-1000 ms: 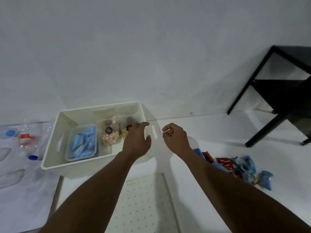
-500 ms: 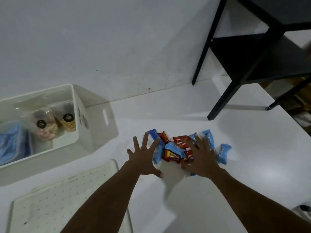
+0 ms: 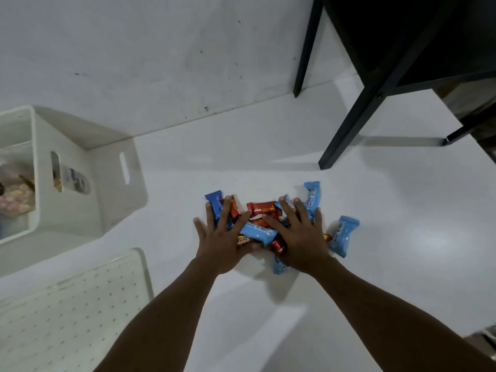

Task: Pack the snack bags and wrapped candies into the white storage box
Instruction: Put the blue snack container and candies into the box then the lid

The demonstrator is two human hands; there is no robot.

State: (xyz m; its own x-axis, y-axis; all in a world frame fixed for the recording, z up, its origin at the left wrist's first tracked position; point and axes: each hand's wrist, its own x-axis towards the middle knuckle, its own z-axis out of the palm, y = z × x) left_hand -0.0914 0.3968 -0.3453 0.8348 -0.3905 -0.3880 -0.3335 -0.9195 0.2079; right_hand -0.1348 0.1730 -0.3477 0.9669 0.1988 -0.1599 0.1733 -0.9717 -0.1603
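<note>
The wrapped candies [image 3: 261,222], heaped mid-floor right of the white storage box [image 3: 67,183], are now being pressed together under the spread-open left hand [image 3: 224,244] and right hand [image 3: 302,241], readying a scoop boxward.

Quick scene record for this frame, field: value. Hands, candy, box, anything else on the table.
left hand: open, fingers spread, flat on left side of the candy pile
right hand: open, fingers spread, flat on right side of the pile
wrapped candies: blue and red wrappers, heaped on white table, none lifted
stray blue candy: right of the right hand, untouched
white storage box: left of the pile, snack bags inside
perforated white lid: flat, near left
black table leg: far right
</note>
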